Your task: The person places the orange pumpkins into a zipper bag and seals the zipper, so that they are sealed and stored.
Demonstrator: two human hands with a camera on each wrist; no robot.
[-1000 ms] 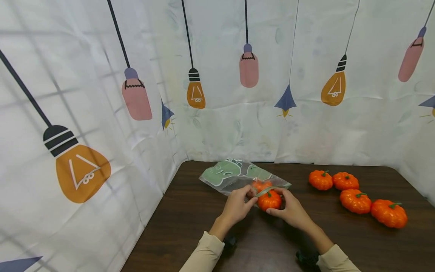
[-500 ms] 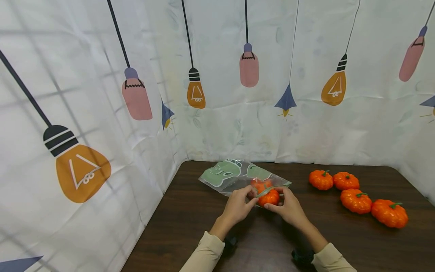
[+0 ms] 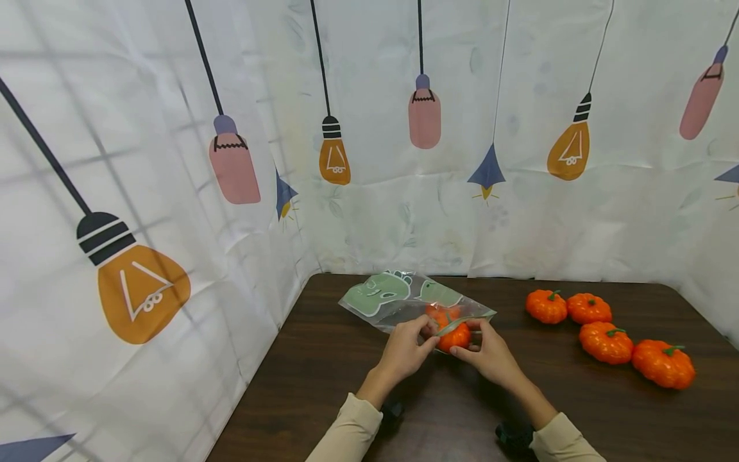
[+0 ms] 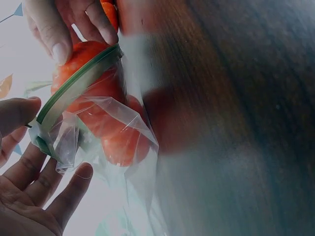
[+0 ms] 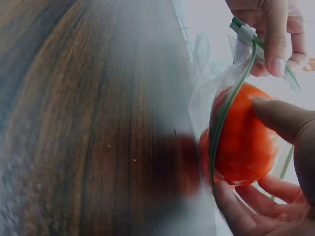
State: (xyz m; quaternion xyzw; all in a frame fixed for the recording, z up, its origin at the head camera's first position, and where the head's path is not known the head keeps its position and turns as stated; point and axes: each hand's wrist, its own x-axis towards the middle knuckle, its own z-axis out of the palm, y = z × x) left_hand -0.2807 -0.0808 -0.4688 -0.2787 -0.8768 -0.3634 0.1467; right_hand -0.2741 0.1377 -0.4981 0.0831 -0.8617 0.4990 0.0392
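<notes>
A clear zip bag [image 3: 404, 308] with green printed animal shapes lies on the table, its mouth towards the person. My left hand [image 3: 406, 350] pinches one end of the bag's green-edged rim [image 4: 74, 81], beside a whitish slider [image 5: 246, 32]. Between the thumb and fingers of my right hand [image 3: 491, 356] is a small orange pumpkin [image 5: 246, 142], partly inside the bag's mouth. Behind it, through the plastic, another orange pumpkin [image 4: 125, 146] shows deeper in the bag. The pumpkin's stem is hidden in the right wrist view.
Several more orange pumpkins [image 3: 606, 342] with green stems stand in a slanting row on the right of the dark wooden table [image 3: 323, 372]. A white curtain [image 3: 369, 212] with printed lamps hangs behind and to the left.
My right hand has moved slightly left and away from the person, carrying the pumpkin further into the bag's mouth. My left hand stays on the rim.
</notes>
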